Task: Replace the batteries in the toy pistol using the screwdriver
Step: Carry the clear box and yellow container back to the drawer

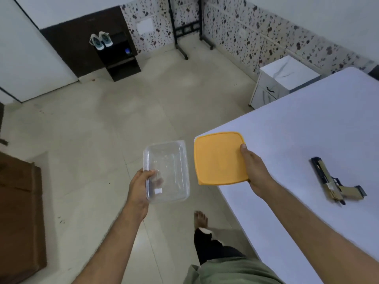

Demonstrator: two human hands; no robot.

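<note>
1. Standing beside a white counter [307,124], a person looks down at both bare forearms stretched out in front.
2. The left hand [139,185] holds a clear plastic container [167,171] by its near left rim, thumb over the edge and fingers curled beneath; this grip is closed on the container, which is held out over the tiled floor [123,119], left of the counter's near-left corner.
3. The container looks empty apart from a small white label on its base (the fingers show through the clear plastic).
4. The right hand [256,173] holds a flat orange lid [219,158] at its right edge, thumb lying on top and fingers hidden below; this grip is closed on the lid.
5. The lid hangs over the counter's left edge, just beside the container, the two not touching.
6. The toy pistol [334,181], tan and black, lies on its side on the counter well to the right of the right hand, barrel pointing away from the person and handle pointing right; neither hand touches it.
7. One bare foot [201,219] stands on the floor below the lid.
8. At the far wall, a dark shelf unit [121,58] carries a pair of shoes [101,39]; a small white cabinet [281,83] stands by the counter's far-left corner.
</note>
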